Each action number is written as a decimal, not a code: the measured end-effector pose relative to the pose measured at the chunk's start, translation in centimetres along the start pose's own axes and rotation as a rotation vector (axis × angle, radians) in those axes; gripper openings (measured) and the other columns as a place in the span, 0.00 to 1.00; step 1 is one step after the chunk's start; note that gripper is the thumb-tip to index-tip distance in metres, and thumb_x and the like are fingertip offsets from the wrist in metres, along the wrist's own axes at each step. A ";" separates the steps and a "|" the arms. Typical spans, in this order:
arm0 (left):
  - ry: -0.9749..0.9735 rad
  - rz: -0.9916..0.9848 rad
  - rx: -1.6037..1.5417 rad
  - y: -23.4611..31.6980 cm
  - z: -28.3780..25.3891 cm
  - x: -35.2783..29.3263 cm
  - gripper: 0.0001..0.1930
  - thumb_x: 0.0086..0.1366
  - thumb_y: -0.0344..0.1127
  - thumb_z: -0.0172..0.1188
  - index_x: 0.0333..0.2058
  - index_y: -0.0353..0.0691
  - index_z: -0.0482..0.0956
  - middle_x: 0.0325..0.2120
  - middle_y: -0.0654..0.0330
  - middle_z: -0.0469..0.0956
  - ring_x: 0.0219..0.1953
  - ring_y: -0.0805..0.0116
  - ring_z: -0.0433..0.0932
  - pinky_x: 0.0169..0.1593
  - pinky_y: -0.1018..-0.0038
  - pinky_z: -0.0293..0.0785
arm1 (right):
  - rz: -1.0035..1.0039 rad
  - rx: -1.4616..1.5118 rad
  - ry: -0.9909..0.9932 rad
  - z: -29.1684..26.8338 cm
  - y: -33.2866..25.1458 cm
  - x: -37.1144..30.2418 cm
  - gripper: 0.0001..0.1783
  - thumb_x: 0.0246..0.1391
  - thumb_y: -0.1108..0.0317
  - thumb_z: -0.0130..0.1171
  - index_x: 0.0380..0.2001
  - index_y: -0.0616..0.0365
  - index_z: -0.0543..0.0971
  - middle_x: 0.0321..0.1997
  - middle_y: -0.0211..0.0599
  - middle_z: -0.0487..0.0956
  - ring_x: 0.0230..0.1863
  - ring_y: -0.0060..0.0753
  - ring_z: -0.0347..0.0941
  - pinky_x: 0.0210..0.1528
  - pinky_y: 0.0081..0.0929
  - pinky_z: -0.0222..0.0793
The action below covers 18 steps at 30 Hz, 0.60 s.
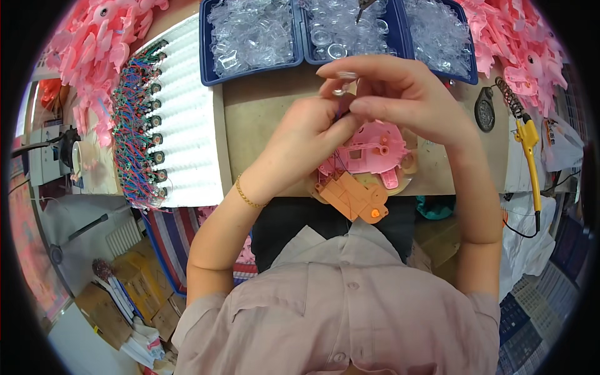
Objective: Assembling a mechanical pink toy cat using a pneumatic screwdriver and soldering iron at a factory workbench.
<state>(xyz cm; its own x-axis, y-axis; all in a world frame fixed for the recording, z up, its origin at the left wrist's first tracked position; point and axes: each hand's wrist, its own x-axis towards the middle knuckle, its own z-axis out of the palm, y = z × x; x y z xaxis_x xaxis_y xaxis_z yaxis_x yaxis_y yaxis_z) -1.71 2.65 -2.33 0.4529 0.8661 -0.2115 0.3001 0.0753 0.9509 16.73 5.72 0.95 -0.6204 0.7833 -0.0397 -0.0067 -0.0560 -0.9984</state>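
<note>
My left hand is closed in a pinch, thumb against fingers. A small dark purplish piece shows at its fingertips, too hidden to name. Right beside it, my right hand curls over from the other side, with a small clear plastic part at its fingers. Below both hands lies a pink plastic toy shell, its inner side with posts and a rectangular cutout facing up. An orange plastic housing lies at the table's front edge, touching or close to the shell. Thin dark wires run near the two.
Blue bins of clear plastic parts stand at the back. On the left, a white foam tray holds wired round components. Pink toy shells pile at both far corners. A yellow soldering iron rests in a coil holder at right.
</note>
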 end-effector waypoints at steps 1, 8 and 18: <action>-0.022 0.036 0.008 -0.1 -0.1 0.0 0.12 0.62 0.37 0.58 0.38 0.33 0.79 0.20 0.56 0.76 0.23 0.74 0.74 0.28 0.74 0.69 | 0.067 -0.040 -0.016 -0.1 -0.2 0.1 0.12 0.51 0.80 0.57 0.42 0.62 0.79 0.35 0.29 0.79 0.38 0.14 0.74 0.37 0.14 0.69; 0.118 0.142 -0.128 -0.1 0.1 -0.1 0.12 0.64 0.34 0.56 0.41 0.33 0.80 0.26 0.59 0.81 0.29 0.77 0.78 0.35 0.78 0.73 | -0.015 -0.149 0.151 0.4 0.6 0.0 0.04 0.53 0.74 0.59 0.33 0.62 0.79 0.30 0.26 0.78 0.30 0.12 0.69 0.31 0.12 0.65; 0.259 0.049 -0.405 -1.5 1.1 -1.2 0.12 0.64 0.33 0.58 0.43 0.31 0.80 0.33 0.60 0.82 0.34 0.77 0.79 0.39 0.80 0.74 | -0.409 -1.067 0.718 2.3 0.2 -5.2 0.11 0.51 0.74 0.61 0.39 0.65 0.77 0.29 0.32 0.76 0.30 0.23 0.72 0.35 0.21 0.68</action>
<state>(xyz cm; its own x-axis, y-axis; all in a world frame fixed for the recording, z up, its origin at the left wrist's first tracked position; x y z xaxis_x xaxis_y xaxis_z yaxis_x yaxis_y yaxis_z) -1.76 0.98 -3.78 0.2191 0.9641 -0.1498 -0.0911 0.1730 0.9807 18.12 0.19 1.02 -0.1744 0.7948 0.5813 0.7211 0.5051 -0.4743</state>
